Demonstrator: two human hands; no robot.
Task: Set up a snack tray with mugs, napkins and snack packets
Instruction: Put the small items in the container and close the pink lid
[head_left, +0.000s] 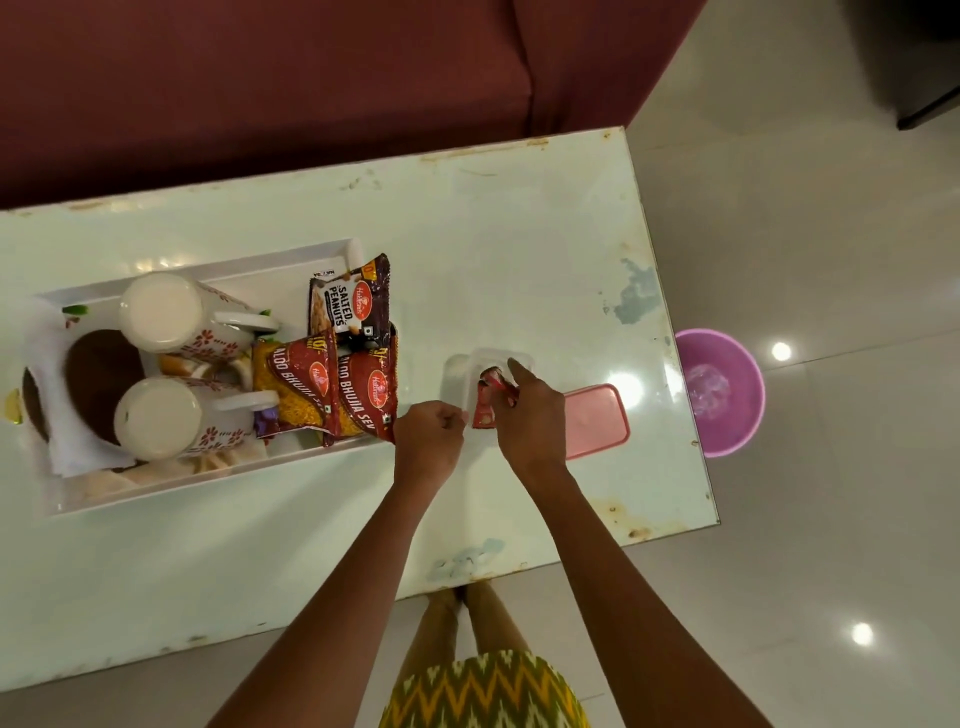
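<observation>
The right hand (530, 410) pinches a small red packet (488, 402) between thumb and fingers, its forefinger stretched out past it. It holds the packet partly upright over a clear plastic box (465, 369), probably to lift it out of the box and take it to the tray. What the packet contains is too small to read.

The left hand (428, 428) sits just beside the box on the tray's side, its fingers curled into a loose fist with nothing visible in it. It looks placed to steady the box or to take the packet, but which I cannot tell.

A pink lid (597, 421) lies flat on the surface (519, 234), touching the box's right side. It was likely set there to leave the box open and within reach.

To the left, the white tray (332, 249) already carries most of its load:
- Two white flowered mugs (161, 312) stand mouth down with their handles towards the packets.
- White napkins (60, 395) lie at the far left end.
- A salted peanuts packet (348, 306) and two aloo bhujia sev packets (371, 400) lean overlapped at the end nearest the hands, spilling over the rim.

The red packet seems to be one of the last additions, and room for it is tight.

A pink bucket (722, 389) stands on the floor past the surface's right end.
</observation>
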